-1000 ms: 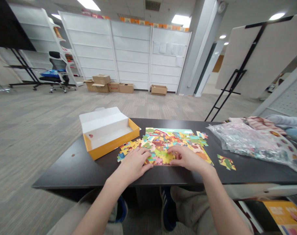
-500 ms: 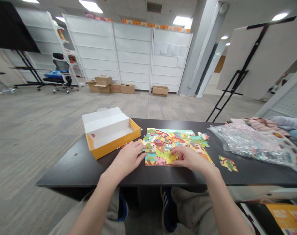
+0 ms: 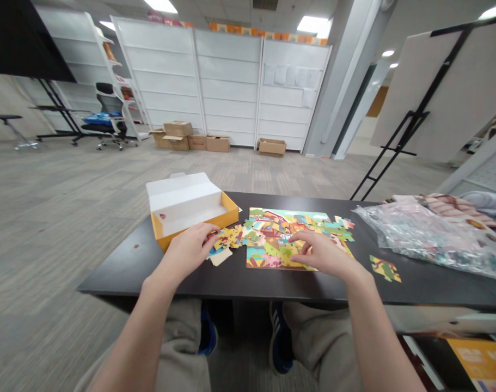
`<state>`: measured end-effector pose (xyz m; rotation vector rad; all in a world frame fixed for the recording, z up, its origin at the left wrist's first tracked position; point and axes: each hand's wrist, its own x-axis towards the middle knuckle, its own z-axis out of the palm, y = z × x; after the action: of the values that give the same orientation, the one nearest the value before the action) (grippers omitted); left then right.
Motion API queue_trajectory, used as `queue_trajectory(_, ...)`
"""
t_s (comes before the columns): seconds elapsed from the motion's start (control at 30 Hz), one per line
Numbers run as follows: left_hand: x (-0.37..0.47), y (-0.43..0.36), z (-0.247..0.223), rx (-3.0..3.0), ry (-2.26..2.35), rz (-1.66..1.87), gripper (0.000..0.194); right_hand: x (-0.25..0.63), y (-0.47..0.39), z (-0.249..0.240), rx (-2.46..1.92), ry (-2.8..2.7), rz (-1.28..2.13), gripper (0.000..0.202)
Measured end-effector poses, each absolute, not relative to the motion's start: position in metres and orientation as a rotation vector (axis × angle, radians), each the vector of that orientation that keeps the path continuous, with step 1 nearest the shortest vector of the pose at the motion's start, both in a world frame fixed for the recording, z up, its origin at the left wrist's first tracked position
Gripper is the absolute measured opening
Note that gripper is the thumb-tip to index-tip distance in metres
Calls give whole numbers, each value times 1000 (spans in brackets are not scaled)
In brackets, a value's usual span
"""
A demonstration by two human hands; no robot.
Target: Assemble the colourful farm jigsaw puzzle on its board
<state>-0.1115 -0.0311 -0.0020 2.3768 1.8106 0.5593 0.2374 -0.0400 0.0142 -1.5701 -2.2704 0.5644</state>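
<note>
Back from the tabletop edge (image 3: 248,296), the right hand (image 3: 324,253), fingers parted, is over the puzzle (image 3: 268,260); left hand (image 3: 186,250) meets loose pieces (image 3: 230,237), grip unclear.

White Shelving (image 3: 227,81) Lining the Far Side

Ceiling lights (image 3: 312,24) are glowing over a grey floor (image 3: 47,239). Cardboard boxes (image 3: 178,129) are sitting before the shelving. At left, a black screen (image 3: 23,43) is standing near an office chair (image 3: 105,102); at right, a pale board (image 3: 415,76) on a black frame (image 3: 447,63) is standing near a grey column (image 3: 335,81). A dark surface (image 3: 121,276) is spanning the foreground.
</note>
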Motion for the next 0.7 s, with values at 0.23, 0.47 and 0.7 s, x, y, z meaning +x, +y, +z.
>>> queue_trajectory(0.23,-89,-41,1,2293,2040,193,52,206,-33,31,-1451,-2213,546,20)
queue_trajectory(0.47,-81,-42,3,2310,2070,220,38,169,-14,24,-1290,-2143,593,13)
queue_trajectory(0.7,-78,-48,-4,2481,2098,280,29,165,-4,4,-1213,-2159,558,14)
